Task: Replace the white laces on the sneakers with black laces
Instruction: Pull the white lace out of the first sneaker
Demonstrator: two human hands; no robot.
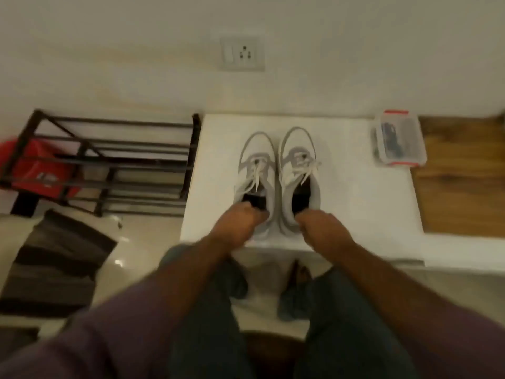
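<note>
Two grey-and-white sneakers are sitting side by side on the white tabletop (355, 192), toes toward the wall, white laces (257, 176) hanging loose. The left hand (235, 222) is curling its grip around the heel of the left sneaker (255, 157), and the right hand (319, 225) is grasping the heel of the right sneaker (297, 160), though blur is softening the fingers. A clear plastic box (397, 140) with red clips is resting at the tabletop's far right corner; its dark contents are hard to make out. A black metal rack (109, 160) is standing to the left.

Black shoe rack (109, 160), red box (41, 170), striped mat (54, 263), wall socket (242, 53).
</note>
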